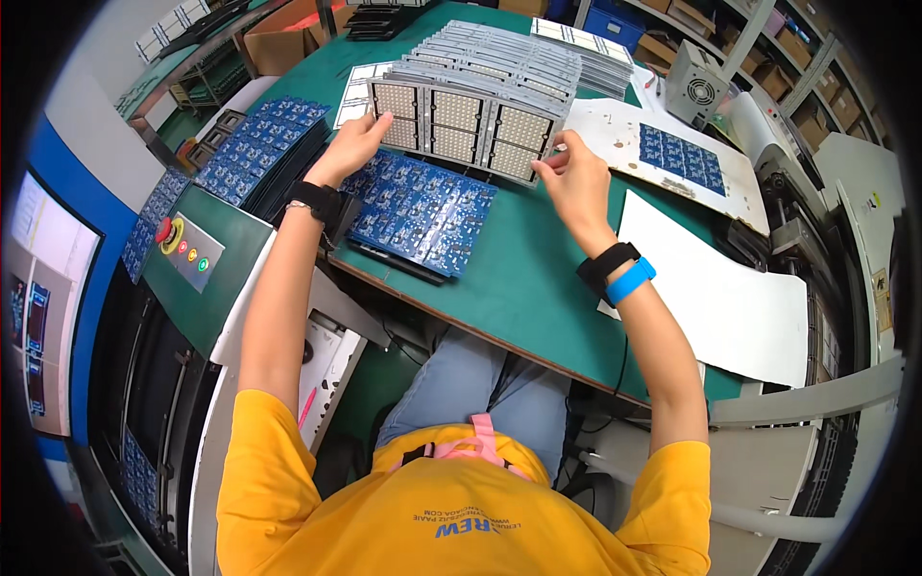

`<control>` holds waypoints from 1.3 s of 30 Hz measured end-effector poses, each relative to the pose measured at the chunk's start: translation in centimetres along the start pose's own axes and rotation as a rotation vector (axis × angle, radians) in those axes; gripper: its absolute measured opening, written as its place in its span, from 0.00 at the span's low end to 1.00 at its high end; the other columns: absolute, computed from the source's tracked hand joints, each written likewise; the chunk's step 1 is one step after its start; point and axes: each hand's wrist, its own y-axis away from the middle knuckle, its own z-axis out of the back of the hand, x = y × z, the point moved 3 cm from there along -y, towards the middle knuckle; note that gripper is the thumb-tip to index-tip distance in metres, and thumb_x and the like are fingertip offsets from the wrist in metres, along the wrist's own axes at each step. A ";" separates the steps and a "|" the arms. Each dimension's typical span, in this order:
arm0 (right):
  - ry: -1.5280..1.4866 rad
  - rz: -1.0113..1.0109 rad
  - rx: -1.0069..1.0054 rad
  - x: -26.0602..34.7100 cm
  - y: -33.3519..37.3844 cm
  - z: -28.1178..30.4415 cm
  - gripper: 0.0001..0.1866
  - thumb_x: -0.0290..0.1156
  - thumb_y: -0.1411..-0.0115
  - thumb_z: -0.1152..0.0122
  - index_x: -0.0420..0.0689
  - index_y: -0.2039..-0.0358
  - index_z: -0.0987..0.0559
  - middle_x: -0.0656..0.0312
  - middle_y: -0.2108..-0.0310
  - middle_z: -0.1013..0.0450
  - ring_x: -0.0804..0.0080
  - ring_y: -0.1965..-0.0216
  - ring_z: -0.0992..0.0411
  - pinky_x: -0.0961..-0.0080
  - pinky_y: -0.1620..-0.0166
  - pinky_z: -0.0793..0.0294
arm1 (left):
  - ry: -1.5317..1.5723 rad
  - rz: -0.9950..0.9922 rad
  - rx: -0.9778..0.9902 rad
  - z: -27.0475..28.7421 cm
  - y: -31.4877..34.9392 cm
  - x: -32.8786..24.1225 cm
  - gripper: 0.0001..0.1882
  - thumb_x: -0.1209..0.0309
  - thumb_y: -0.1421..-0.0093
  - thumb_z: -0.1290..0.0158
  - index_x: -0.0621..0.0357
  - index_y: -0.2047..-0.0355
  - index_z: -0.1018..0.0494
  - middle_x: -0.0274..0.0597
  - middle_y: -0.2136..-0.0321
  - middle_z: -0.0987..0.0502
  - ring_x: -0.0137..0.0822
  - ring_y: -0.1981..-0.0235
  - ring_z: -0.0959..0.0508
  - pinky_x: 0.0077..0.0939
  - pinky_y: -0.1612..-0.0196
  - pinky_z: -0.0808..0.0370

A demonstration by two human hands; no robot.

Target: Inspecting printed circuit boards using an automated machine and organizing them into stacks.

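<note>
My left hand (351,148) grips the left end of a white circuit board panel (455,134), its thumb over the edge. The panel has three dark-framed sections filled with rows of small pale dots. At its right end my right hand (578,180) pinches the edge between thumb and fingers. The panel is tilted up at the front of a row of similar panels (495,53) that lean one behind another. Below it, nearer me, lies a stack of blue circuit boards (423,213), partly hidden by the panel and my left hand.
More blue boards (259,154) are stacked at the left, beside a control box with a red emergency button (169,230). On the right, a blue board (682,159) rests on a stained white sheet (615,144). A white sheet (715,288) overhangs the green table (547,278). Machinery stands on both sides.
</note>
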 end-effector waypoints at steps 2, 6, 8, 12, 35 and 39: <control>0.013 0.041 -0.025 0.3 0.0 -0.2 0.16 0.27 0.56 0.33 0.40 0.68 0.29 0.58 0.81 0.26 0.68 0.79 0.25 0.75 0.74 0.27 | 0.008 -0.024 -0.023 -0.5 -0.4 0.6 0.30 0.50 0.39 0.58 0.73 0.59 0.30 0.57 0.66 0.24 0.42 0.63 0.25 0.31 0.56 0.32; -0.006 0.066 -0.027 -0.1 0.1 -0.4 0.16 0.27 0.55 0.33 0.40 0.68 0.30 0.58 0.81 0.26 0.68 0.79 0.25 0.76 0.74 0.27 | -0.030 0.016 -0.023 -0.4 -1.2 0.8 0.30 0.50 0.39 0.58 0.73 0.60 0.30 0.59 0.68 0.24 0.45 0.64 0.25 0.34 0.57 0.32; -0.041 0.064 -0.046 -0.1 0.3 -0.3 0.17 0.27 0.55 0.33 0.39 0.67 0.32 0.57 0.81 0.26 0.68 0.79 0.25 0.77 0.74 0.27 | -0.071 0.063 0.005 -0.4 -1.3 0.8 0.30 0.50 0.39 0.57 0.74 0.61 0.30 0.59 0.68 0.24 0.46 0.65 0.25 0.35 0.58 0.31; -0.067 0.052 -0.059 -0.1 -0.1 -0.1 0.17 0.26 0.55 0.33 0.39 0.68 0.33 0.57 0.81 0.26 0.67 0.79 0.25 0.77 0.74 0.27 | -0.046 -0.041 0.006 -0.1 -1.7 0.2 0.32 0.48 0.40 0.58 0.75 0.62 0.30 0.61 0.70 0.25 0.48 0.66 0.25 0.36 0.60 0.31; 0.619 -0.159 0.317 -12.1 -5.2 8.2 0.33 0.43 0.56 0.33 0.39 0.53 0.32 0.47 0.56 0.30 0.52 0.52 0.33 0.64 0.52 0.32 | 0.201 -0.257 0.074 0.2 14.9 -15.0 0.22 0.63 0.39 0.57 0.64 0.50 0.33 0.47 0.60 0.26 0.38 0.53 0.29 0.35 0.42 0.43; 0.847 -0.308 0.255 -18.1 -4.1 7.3 0.50 0.54 0.62 0.30 0.37 0.45 0.39 0.45 0.45 0.40 0.51 0.40 0.45 0.56 0.40 0.47 | 0.173 -0.258 0.276 -2.7 19.9 -15.7 0.22 0.58 0.42 0.55 0.63 0.56 0.29 0.46 0.67 0.23 0.42 0.59 0.26 0.48 0.39 0.52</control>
